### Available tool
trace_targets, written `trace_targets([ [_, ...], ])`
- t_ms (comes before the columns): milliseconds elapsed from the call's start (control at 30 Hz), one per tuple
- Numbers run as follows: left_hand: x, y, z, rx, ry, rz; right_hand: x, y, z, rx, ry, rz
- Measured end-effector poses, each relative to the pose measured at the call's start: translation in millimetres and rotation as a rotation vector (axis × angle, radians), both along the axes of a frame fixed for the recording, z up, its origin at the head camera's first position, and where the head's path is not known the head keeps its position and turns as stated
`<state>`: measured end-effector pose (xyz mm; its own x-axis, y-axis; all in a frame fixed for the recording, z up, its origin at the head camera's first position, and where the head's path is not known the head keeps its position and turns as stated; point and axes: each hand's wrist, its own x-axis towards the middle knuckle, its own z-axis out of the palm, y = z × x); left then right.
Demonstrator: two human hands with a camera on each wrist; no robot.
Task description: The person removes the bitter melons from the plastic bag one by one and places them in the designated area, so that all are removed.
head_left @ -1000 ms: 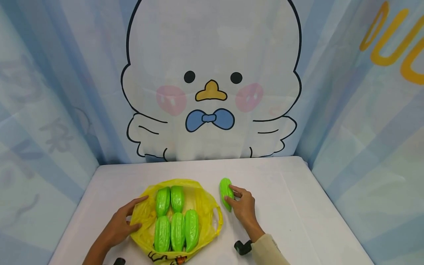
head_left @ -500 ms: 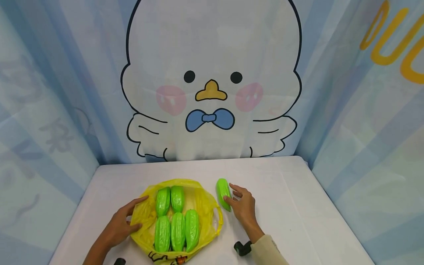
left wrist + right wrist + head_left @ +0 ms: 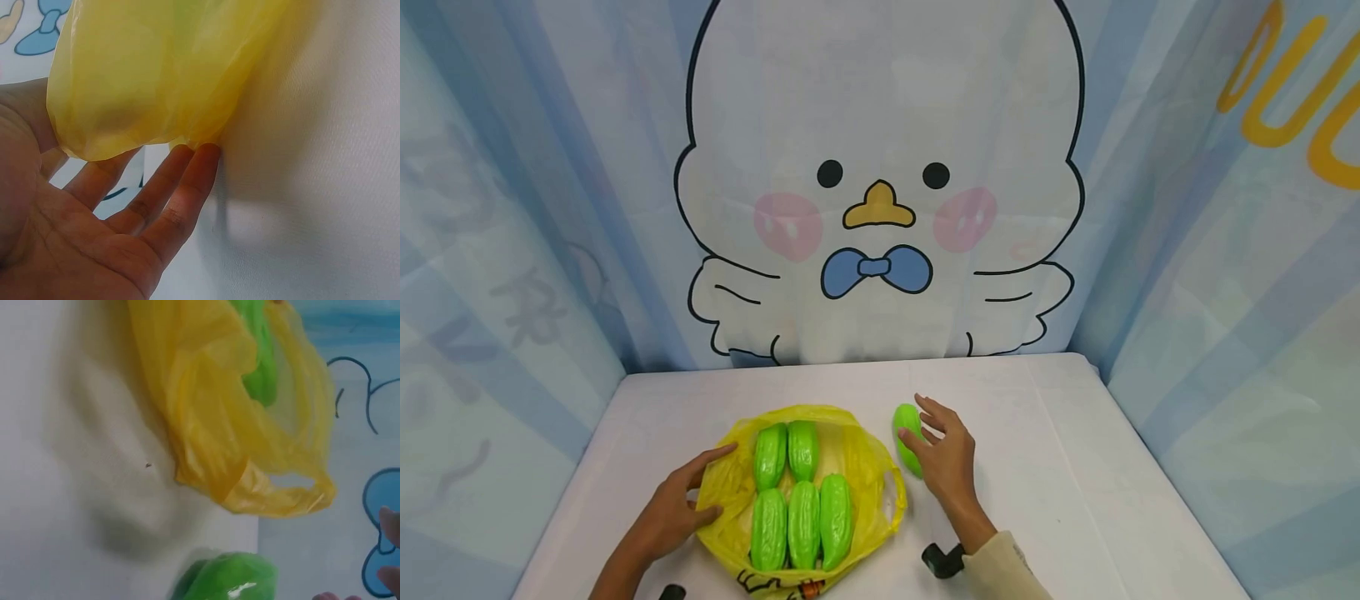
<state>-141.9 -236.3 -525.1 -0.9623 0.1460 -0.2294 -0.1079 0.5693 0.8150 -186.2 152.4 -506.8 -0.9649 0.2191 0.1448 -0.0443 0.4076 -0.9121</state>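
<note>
A yellow plastic bag (image 3: 870, 500) lies with its mouth facing up, holding several bright green ridged melons (image 3: 768, 529) like bitter melons, in two rows. My left hand (image 3: 666, 508) rests at its left side, thumb and forefinger spread over the rim. In the left wrist view the other fingers (image 3: 181, 206) reach nearly straight under the bag's bulging yellow edge (image 3: 156, 69). To the bag's right, another green melon (image 3: 905, 417) sits on the table, partly hidden by my right hand (image 3: 951, 458). That hand hovers over it, fingers spread; fingertips (image 3: 390, 525) show apart from the melon (image 3: 231, 578) in the right wrist view.
The table (image 3: 1060, 483) is covered in white cloth. A black wrist device (image 3: 943, 561) sits below the right wrist, another (image 3: 672, 592) at the left. Printed curtains (image 3: 880, 108) with a cartoon chick close off the back and both sides.
The right fingers have come off the lone melon, rising and spreading, after nudging it slightly left. The left hand and the bag have stayed in place.
</note>
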Motion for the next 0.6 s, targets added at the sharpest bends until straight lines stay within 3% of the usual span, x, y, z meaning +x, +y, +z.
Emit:
trace_targets([
  [333,-0.8,1.5,1.8,0.002,0.003,0.000,6.4,-22,14.9,-0.044,0.099,0.119],
  [600,0.8,2.9,4.5,-0.008,-0.007,0.006,11.8,-46,20.8,-0.078,0.088,0.217],
])
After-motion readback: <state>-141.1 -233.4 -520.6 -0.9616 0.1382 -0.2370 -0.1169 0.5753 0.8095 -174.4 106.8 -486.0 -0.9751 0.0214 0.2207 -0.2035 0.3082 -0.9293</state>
